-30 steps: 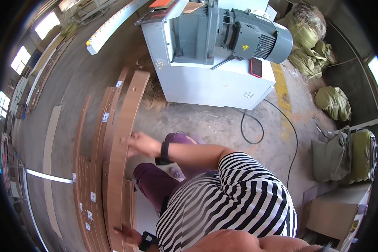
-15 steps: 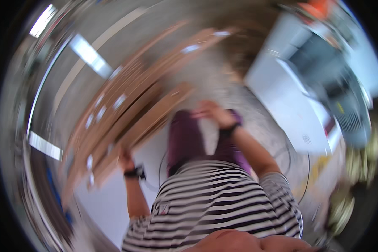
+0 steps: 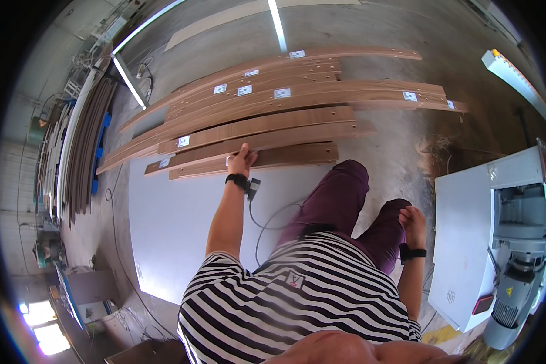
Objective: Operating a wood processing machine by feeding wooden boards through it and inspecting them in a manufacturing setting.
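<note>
Left hand (image 3: 241,162) at the white panel's (image 3: 182,224) far edge: fingers close together on a brown wood-grain board (image 3: 309,134), probably steadying it; grip cannot be told. Right hand (image 3: 414,224), apparently empty, fingers loosely part-open, beside the right knee (image 3: 396,209).
</note>
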Demonstrator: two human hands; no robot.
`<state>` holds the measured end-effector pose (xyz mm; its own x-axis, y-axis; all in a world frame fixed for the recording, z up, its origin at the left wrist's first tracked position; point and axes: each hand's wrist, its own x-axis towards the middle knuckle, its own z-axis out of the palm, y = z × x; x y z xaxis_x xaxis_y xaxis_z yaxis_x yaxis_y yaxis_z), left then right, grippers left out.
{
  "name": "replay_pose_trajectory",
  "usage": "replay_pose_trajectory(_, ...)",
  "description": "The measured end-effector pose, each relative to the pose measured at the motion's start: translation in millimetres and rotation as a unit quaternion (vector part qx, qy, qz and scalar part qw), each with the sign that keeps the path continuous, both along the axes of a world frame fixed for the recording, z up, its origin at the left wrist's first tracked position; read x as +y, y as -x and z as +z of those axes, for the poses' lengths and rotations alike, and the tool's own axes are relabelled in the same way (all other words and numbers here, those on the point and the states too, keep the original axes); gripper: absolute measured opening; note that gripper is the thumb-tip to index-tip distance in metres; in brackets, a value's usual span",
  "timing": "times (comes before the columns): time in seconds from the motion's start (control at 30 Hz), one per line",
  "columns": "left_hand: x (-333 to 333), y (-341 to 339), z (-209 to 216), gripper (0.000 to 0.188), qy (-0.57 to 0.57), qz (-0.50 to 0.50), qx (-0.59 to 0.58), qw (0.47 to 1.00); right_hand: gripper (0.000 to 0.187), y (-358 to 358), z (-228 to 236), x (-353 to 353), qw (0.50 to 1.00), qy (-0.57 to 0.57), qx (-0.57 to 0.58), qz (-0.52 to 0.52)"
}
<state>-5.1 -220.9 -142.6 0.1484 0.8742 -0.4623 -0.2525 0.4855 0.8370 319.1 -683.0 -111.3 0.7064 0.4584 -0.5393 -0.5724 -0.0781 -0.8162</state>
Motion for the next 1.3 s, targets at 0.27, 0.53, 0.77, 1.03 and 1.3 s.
replay_pose_trajectory(0.27, 2.6, -1.2, 4.3, 0.031, -0.020, -0.012, 0.146, 0.989, 0.018, 9.4, -12.0, 9.9, 0.996, 0.056, -0.048, 0.045)
replay_pose_trajectory(0.53, -72.5, -5.8, 15.2, 0.046, -0.513, -0.151, 0.610, 0.585, 0.018, 14.9, -22.0, 11.0, 0.988, 0.079, -0.092, 0.094)
replay_pose_trajectory(0.77, -59.3, -22.1, -0.2, 0.049, -0.536, -0.212, 0.551, 0.603, 0.022, 0.7, -36.0, -6.9, 0.972, 0.054, -0.201, 0.107)
replay_pose_trajectory(1.03, -84.1, -9.1, -10.0, 0.053, -0.509, -0.149, 0.620, 0.579, 0.059, 26.2, -27.3, -4.0, 0.728, 0.400, -0.479, 0.285)
replay_pose_trajectory(1.3, -78.9, -14.0, -26.6, 0.050, -0.535, -0.116, 0.667, 0.506, 0.056, 26.6, -44.2, -8.2, 0.726, 0.377, -0.526, 0.231)
